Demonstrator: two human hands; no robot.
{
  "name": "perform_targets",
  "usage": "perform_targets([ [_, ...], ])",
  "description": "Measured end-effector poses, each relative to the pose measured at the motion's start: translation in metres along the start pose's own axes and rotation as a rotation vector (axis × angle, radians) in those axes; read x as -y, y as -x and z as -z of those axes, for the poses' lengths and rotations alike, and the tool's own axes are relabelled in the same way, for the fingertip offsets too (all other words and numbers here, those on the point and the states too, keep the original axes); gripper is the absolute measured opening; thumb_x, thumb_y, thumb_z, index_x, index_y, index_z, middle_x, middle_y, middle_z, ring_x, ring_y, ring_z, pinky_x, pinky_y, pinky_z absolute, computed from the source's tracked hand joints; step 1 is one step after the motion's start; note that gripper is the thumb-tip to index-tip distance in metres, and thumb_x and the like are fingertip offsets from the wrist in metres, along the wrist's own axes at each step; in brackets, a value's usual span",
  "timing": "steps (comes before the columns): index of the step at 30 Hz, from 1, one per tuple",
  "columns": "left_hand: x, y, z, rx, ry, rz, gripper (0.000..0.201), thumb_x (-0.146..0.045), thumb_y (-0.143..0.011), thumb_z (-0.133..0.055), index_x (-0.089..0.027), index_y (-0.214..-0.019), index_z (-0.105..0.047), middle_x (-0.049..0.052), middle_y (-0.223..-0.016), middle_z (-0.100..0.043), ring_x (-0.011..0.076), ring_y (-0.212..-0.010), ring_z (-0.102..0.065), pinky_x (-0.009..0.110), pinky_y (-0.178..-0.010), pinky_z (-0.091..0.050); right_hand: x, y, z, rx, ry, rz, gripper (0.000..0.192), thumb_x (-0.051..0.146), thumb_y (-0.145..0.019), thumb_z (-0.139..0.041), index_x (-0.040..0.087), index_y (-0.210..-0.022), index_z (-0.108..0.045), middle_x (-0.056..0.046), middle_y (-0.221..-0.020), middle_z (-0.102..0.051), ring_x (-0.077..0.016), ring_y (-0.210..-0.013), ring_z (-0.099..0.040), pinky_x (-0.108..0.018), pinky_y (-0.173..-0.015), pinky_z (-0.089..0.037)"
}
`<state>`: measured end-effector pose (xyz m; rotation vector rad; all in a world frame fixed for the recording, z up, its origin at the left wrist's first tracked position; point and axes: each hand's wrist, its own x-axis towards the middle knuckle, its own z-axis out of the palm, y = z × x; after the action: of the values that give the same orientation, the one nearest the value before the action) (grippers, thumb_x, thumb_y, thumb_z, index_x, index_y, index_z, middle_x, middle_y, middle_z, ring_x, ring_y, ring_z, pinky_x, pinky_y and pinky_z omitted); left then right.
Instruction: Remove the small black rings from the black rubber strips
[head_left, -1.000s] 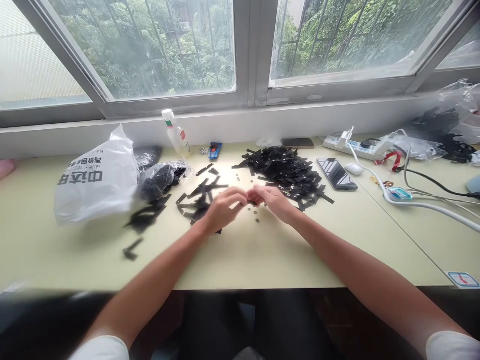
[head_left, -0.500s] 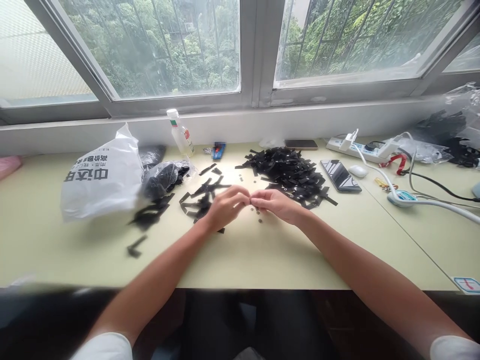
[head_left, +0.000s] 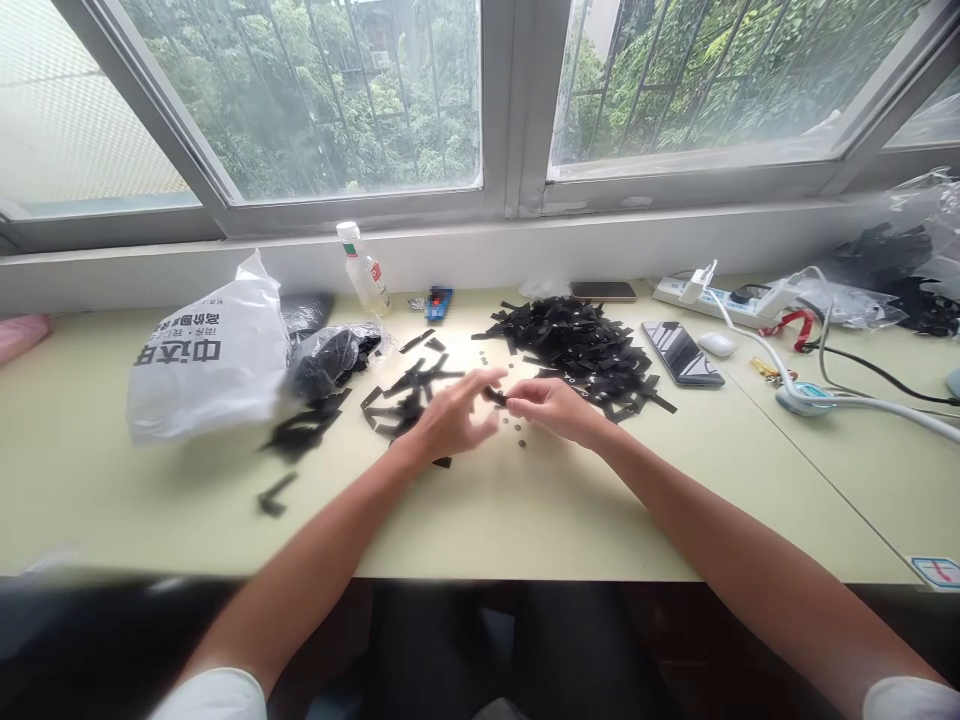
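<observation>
- The right hand (head_left: 553, 408) hovers just above the table (head_left: 525, 510), just in front of the large heap of black strips (head_left: 581, 345); its thumb and forefinger are pinched narrowly on one end of a small black piece (head_left: 496, 396)
- The left hand (head_left: 454, 420) sits just left of the right hand, fingertips meeting the same black piece from the other side; its fingers are loosely spread, the forefinger stretched toward the piece, and whether it truly grips the piece I cannot tell
- The black piece is held between the two hands, clear of the table, just in front of the heap's near-left edge
- A few small dark round bits (head_left: 517, 432) lie on the table under and just in front of the hands; more of them are scattered at the heap's left edge
- A smaller scatter of black strips (head_left: 405, 395) lies left of the heap, touching the back of the left hand in this view
- Farther left of the heap: a clear bag of black pieces (head_left: 326, 358), then a white plastic bag (head_left: 206, 362) with dark print; a small bottle (head_left: 362, 267) stands behind them against the window ledge
- Right of the heap: a dark phone (head_left: 681, 352) lying flat just beside it, a white mouse (head_left: 717, 343), a power strip (head_left: 712, 297) and white cables (head_left: 862, 405); another phone (head_left: 602, 290) lies behind the heap
</observation>
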<state>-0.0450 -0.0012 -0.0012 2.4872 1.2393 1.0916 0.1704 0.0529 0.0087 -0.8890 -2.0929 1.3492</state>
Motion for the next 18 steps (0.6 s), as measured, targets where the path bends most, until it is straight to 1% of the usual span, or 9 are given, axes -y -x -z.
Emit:
perform_targets([
  [1,-0.002,0.0,-0.001,0.034,0.065,0.052,0.055,-0.025,-0.09,-0.061,-0.022,-0.142,-0.045,0.01,-0.117,-0.066,0.0152,-0.085,-0.065,0.023,-0.061,-0.052,0.0,0.0,-0.001,-0.012,-0.005,0.011,0.023,0.039,-0.086,-0.061,0.019,-0.086,-0.073,-0.002,-0.081,-0.068,-0.015,-0.069,-0.058,-0.027,-0.061,-0.043],
  [2,-0.003,0.0,-0.002,0.063,0.127,0.096,0.056,-0.029,-0.09,-0.063,-0.021,-0.142,-0.045,0.01,-0.115,-0.067,0.0158,-0.085,-0.065,0.023,-0.06,-0.052,0.001,0.001,-0.002,-0.022,-0.008,0.019,0.021,0.036,-0.086,-0.06,0.019,-0.086,-0.072,-0.002,-0.08,-0.067,-0.0148,-0.069,-0.059,-0.027,-0.062,-0.044],
  [4,-0.005,-0.001,-0.006,0.092,0.219,0.159,0.045,-0.034,-0.092,-0.062,-0.02,-0.134,-0.054,0.008,-0.105,-0.069,0.0155,-0.081,-0.065,0.023,-0.061,-0.052,0.001,0.002,-0.003,-0.031,-0.017,0.03,0.018,0.032,-0.086,-0.058,0.019,-0.086,-0.07,-0.001,-0.077,-0.066,-0.0145,-0.067,-0.06,-0.026,-0.062,-0.045],
  [6,-0.005,-0.002,-0.01,0.061,0.27,0.196,0.032,-0.034,-0.094,-0.06,-0.019,-0.122,-0.062,0.006,-0.093,-0.071,0.0141,-0.075,-0.064,0.024,-0.064,-0.052,0.0,0.002,-0.004,-0.022,-0.039,0.031,0.016,0.03,-0.086,-0.057,0.018,-0.085,-0.069,-0.001,-0.073,-0.065,-0.0146,-0.066,-0.06,-0.026,-0.062,-0.046],
  [9,-0.003,-0.002,-0.011,-0.013,0.307,0.227,0.018,-0.03,-0.094,-0.061,-0.018,-0.105,-0.069,0.005,-0.087,-0.072,0.0139,-0.074,-0.063,0.026,-0.067,-0.051,-0.001,0.002,-0.004,-0.002,-0.074,0.021,0.015,0.028,-0.085,-0.056,0.018,-0.084,-0.067,-0.001,-0.072,-0.065,-0.0146,-0.066,-0.061,-0.026,-0.061,-0.047],
  [11,-0.002,-0.003,-0.009,-0.037,0.339,0.252,0.016,-0.03,-0.093,-0.062,-0.017,-0.093,-0.071,0.005,-0.086,-0.071,0.0142,-0.073,-0.062,0.026,-0.066,-0.05,-0.001,0.002,-0.005,-0.001,-0.064,0.011,0.015,0.026,-0.084,-0.055,0.018,-0.085,-0.068,-0.001,-0.073,-0.065,-0.0144,-0.066,-0.061,-0.026,-0.061,-0.046],
  [12,-0.002,-0.003,-0.008,-0.038,0.363,0.266,0.017,-0.031,-0.093,-0.062,-0.017,-0.091,-0.071,0.005,-0.085,-0.071,0.0144,-0.073,-0.062,0.027,-0.066,-0.05,-0.001,0.003,-0.005,-0.003,-0.051,0.007,0.016,0.025,-0.083,-0.054,0.018,-0.085,-0.069,-0.001,-0.073,-0.064,-0.0142,-0.065,-0.06,-0.026,-0.06,-0.045],
  [16,-0.005,-0.003,-0.007,-0.01,0.466,0.327,0.018,-0.032,-0.092,-0.062,-0.016,-0.093,-0.071,0.006,-0.086,-0.07,0.0147,-0.073,-0.061,0.027,-0.066,-0.05,0.002,0.004,-0.006,-0.005,0.025,0.028,0.019,0.026,-0.084,-0.051,0.018,-0.082,-0.068,0.0,-0.07,-0.06,-0.0124,-0.061,-0.051,-0.025,-0.056,-0.037],
  [18,-0.006,-0.004,-0.007,-0.003,0.522,0.365,0.018,-0.032,-0.092,-0.062,-0.016,-0.091,-0.07,0.005,-0.08,-0.067,0.0132,-0.068,-0.058,0.026,-0.063,-0.048,0.003,0.004,-0.005,-0.005,0.017,0.039,0.018,0.027,-0.085,-0.05,0.018,-0.08,-0.066,0.002,-0.067,-0.055,-0.0114,-0.059,-0.044,-0.026,-0.055,-0.033],
])
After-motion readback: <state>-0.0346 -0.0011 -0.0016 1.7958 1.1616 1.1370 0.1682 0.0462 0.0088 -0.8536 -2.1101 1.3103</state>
